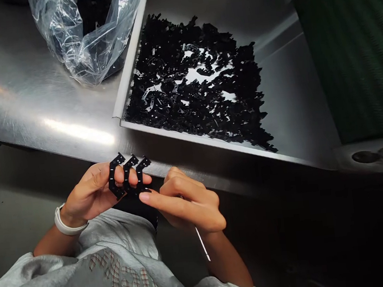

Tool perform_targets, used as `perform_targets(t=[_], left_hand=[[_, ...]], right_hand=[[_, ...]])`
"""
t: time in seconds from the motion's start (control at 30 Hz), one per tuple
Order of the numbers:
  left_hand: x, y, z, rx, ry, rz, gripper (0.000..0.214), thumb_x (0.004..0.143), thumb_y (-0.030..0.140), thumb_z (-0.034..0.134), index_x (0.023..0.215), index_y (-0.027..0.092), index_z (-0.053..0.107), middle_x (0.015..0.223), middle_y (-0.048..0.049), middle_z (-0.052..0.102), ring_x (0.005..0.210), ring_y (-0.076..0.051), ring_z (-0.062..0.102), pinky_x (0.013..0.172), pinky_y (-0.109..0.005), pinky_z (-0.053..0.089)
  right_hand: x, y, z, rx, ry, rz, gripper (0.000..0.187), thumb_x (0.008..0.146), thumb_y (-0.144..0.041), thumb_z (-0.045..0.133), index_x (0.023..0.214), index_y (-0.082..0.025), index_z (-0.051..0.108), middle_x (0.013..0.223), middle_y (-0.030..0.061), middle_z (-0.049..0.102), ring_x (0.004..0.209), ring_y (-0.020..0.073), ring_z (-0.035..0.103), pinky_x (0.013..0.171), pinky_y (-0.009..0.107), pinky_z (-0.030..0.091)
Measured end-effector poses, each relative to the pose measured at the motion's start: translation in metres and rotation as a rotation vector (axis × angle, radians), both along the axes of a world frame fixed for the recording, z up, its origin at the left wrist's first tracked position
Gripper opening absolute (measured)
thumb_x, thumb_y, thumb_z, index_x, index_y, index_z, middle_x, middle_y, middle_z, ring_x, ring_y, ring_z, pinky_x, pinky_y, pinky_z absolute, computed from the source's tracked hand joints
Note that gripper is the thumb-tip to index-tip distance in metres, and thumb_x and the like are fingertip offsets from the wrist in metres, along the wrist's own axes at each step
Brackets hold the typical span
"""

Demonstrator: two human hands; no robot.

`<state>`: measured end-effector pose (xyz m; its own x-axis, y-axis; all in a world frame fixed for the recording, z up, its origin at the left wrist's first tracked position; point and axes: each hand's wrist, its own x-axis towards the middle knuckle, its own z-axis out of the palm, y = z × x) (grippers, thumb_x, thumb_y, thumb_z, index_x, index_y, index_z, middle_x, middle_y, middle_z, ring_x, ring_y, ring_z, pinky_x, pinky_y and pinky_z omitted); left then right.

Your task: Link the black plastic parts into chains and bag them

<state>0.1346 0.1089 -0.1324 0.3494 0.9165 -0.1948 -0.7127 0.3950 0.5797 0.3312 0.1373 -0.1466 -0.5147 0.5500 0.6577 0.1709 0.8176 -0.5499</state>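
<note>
Left hand [91,194] clamps three black plastic pieces [124,175] between its fingers, just off the steel tray's rim [191,144]; right hand [188,204] curls beside them, a thin white stick [203,244] below it, contact unclear. A loose grip could drop them.
</note>
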Motion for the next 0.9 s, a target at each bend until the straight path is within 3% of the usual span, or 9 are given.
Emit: perform_targets(t=[0.1, 0.27, 0.4, 0.5, 0.63, 0.7, 0.8, 0.9], left_hand=[[0.001, 0.0, -0.003, 0.051, -0.031, -0.001, 0.022, 0.086, 0.043, 0.077, 0.076, 0.024, 0.077, 0.083, -0.0019, 0.074, 0.099, -0.027, 0.075, 0.102, -0.047, 0.055], [0.002, -0.001, -0.004, 0.104, -0.026, 0.079, 0.021, 0.089, 0.039, 0.076, 0.076, 0.021, 0.076, 0.081, -0.0007, 0.074, 0.088, -0.02, 0.076, 0.096, -0.038, 0.058], [0.003, 0.0, -0.002, 0.123, -0.009, 0.076, 0.023, 0.09, 0.041, 0.074, 0.077, 0.021, 0.076, 0.082, -0.0015, 0.075, 0.093, -0.021, 0.076, 0.093, -0.035, 0.059], [0.004, -0.001, -0.002, 0.144, -0.007, 0.062, 0.023, 0.091, 0.042, 0.072, 0.08, 0.022, 0.077, 0.084, -0.0019, 0.076, 0.099, -0.022, 0.076, 0.094, -0.034, 0.059], [0.005, -0.004, -0.002, 0.206, 0.012, 0.055, 0.023, 0.094, 0.042, 0.068, 0.083, 0.026, 0.079, 0.086, -0.0018, 0.076, 0.103, -0.024, 0.075, 0.098, -0.04, 0.058], [0.005, -0.006, -0.002, 0.21, 0.04, 0.043, 0.025, 0.093, 0.045, 0.068, 0.081, 0.026, 0.078, 0.085, -0.0027, 0.076, 0.103, -0.028, 0.075, 0.101, -0.047, 0.056], [0.005, -0.007, -0.001, 0.192, 0.087, 0.034, 0.031, 0.089, 0.05, 0.069, 0.074, 0.023, 0.073, 0.081, -0.0045, 0.073, 0.098, -0.031, 0.074, 0.102, -0.056, 0.054], [0.007, -0.008, 0.0, 0.197, 0.12, 0.033, 0.035, 0.088, 0.052, 0.069, 0.07, 0.022, 0.07, 0.077, -0.0056, 0.071, 0.097, -0.031, 0.074, 0.1, -0.055, 0.055]], right_hand=[[-0.005, 0.003, 0.007, 0.059, 0.155, 0.001, 0.024, 0.094, -0.003, 0.06, 0.106, -0.018, 0.074, 0.065, -0.0041, 0.047, 0.056, 0.0106, 0.046, 0.049, 0.028, 0.037], [0.0, 0.0, 0.014, -0.022, 0.178, 0.029, 0.028, 0.088, 0.0, 0.06, 0.111, -0.013, 0.071, 0.071, -0.0012, 0.053, 0.059, 0.0116, 0.05, 0.051, 0.027, 0.043], [0.005, -0.006, 0.024, -0.321, 0.336, -0.006, 0.028, 0.095, -0.017, 0.051, 0.116, -0.017, 0.069, 0.072, -0.0001, 0.053, 0.063, 0.0147, 0.05, 0.053, 0.029, 0.042], [0.004, -0.008, 0.033, -0.536, 0.501, -0.069, 0.025, 0.094, -0.028, 0.049, 0.102, -0.022, 0.072, 0.071, -0.0001, 0.05, 0.065, 0.0157, 0.049, 0.055, 0.031, 0.04], [0.005, -0.012, 0.043, -0.475, 0.42, -0.202, 0.039, 0.102, -0.044, 0.045, 0.091, -0.023, 0.076, 0.083, 0.0038, 0.057, 0.076, 0.0185, 0.055, 0.064, 0.035, 0.046], [0.007, -0.014, 0.047, -0.447, 0.359, -0.203, 0.046, 0.105, -0.052, 0.042, 0.09, -0.023, 0.075, 0.078, 0.0026, 0.057, 0.071, 0.0168, 0.055, 0.06, 0.033, 0.046], [0.01, -0.013, 0.056, -0.386, 0.324, -0.105, 0.027, 0.104, -0.038, 0.055, 0.091, -0.02, 0.071, 0.074, 0.0008, 0.063, 0.064, 0.0133, 0.06, 0.054, 0.027, 0.049], [0.011, -0.011, 0.066, -0.321, 0.253, -0.054, 0.011, 0.101, -0.019, 0.06, 0.103, -0.018, 0.071, 0.087, 0.0037, 0.073, 0.077, 0.0144, 0.071, 0.065, 0.026, 0.06]])
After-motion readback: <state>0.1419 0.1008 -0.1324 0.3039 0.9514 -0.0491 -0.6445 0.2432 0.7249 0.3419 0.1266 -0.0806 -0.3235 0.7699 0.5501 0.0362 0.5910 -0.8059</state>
